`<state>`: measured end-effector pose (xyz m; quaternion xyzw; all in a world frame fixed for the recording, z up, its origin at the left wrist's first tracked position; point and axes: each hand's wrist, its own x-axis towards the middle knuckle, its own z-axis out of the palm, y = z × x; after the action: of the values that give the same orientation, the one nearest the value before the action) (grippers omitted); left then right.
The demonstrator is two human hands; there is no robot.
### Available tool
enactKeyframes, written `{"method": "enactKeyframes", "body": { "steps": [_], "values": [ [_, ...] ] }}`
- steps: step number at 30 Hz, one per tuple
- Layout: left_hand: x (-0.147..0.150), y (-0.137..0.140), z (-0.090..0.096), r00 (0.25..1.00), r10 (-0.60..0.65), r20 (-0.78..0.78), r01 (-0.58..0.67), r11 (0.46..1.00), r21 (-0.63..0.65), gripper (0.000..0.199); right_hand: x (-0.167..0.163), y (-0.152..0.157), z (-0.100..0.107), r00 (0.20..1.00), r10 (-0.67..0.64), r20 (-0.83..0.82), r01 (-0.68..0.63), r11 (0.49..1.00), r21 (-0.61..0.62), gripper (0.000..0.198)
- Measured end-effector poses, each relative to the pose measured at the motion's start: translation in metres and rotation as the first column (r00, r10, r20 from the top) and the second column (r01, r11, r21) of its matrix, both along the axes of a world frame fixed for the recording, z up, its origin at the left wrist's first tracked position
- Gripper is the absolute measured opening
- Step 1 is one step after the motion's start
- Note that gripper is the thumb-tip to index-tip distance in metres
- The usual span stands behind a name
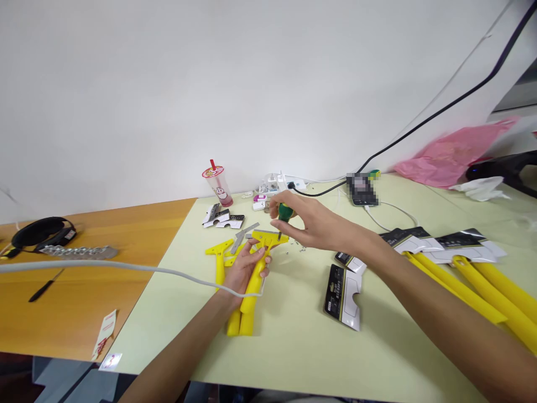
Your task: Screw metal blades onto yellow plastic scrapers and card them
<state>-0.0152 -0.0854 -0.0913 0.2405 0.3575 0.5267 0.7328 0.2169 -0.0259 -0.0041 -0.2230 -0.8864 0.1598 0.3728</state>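
My left hand (246, 267) is wrapped round the handle of a yellow scraper (254, 282), its wide head pointing away from me. In my right hand (302, 219) is a screwdriver with a green handle (285, 212). The shaft points down at the right end of the scraper's head, where a screw seat shows on the other side. Another yellow scraper (219, 260) lies just left of my left hand, partly hidden by it. Behind the held head rest flat grey metal blades (244, 237). Small screws (302, 248) are scattered to the right.
Black-and-white packaging cards (343, 296) lie at centre right, with more yellow scrapers (470, 291) at far right. A lidded drink cup (218, 183), a power strip (277, 183) and a phone (361, 189) stand near the wall. A white cable (168, 271) crosses in front of my left hand.
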Motion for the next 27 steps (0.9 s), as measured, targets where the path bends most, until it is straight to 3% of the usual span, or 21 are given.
{"method": "enactKeyframes", "body": {
  "steps": [4, 8, 12, 17, 21, 24, 27],
  "values": [
    [-0.003, 0.004, 0.000, 0.999, 0.045, 0.022, -0.044, 0.998, -0.040, 0.065, 0.001, 0.000, 0.002, 0.999, 0.037, 0.026, -0.038, 0.999, 0.016, 0.032],
    [-0.004, 0.006, 0.001, 0.998, 0.053, 0.037, -0.051, 0.998, -0.041, 0.063, 0.000, 0.004, -0.001, 0.997, -0.036, 0.062, 0.033, 0.998, 0.057, 0.015],
    [-0.004, 0.006, -0.001, 0.998, 0.044, 0.040, -0.042, 0.998, -0.037, 0.061, 0.002, 0.004, 0.001, 0.993, -0.079, 0.092, 0.073, 0.995, 0.072, 0.012],
    [-0.004, 0.006, -0.001, 0.997, 0.049, 0.058, -0.047, 0.998, -0.034, 0.064, 0.005, 0.001, 0.006, 0.997, -0.008, 0.074, 0.006, 1.000, 0.025, 0.025],
    [-0.003, 0.005, 0.002, 0.996, 0.027, 0.082, -0.025, 0.999, -0.022, 0.069, 0.002, -0.002, 0.006, 0.985, -0.122, 0.123, 0.113, 0.990, 0.082, 0.012],
    [-0.002, 0.003, 0.001, 0.997, 0.006, 0.075, -0.006, 1.000, -0.011, 0.071, 0.001, -0.010, 0.013, 0.963, -0.182, 0.196, 0.169, 0.982, 0.083, 0.018],
    [-0.002, 0.003, -0.001, 0.996, -0.003, 0.084, 0.003, 1.000, 0.001, 0.073, -0.002, -0.019, 0.027, 0.964, -0.120, 0.236, 0.113, 0.993, 0.042, 0.024]
  ]
}}
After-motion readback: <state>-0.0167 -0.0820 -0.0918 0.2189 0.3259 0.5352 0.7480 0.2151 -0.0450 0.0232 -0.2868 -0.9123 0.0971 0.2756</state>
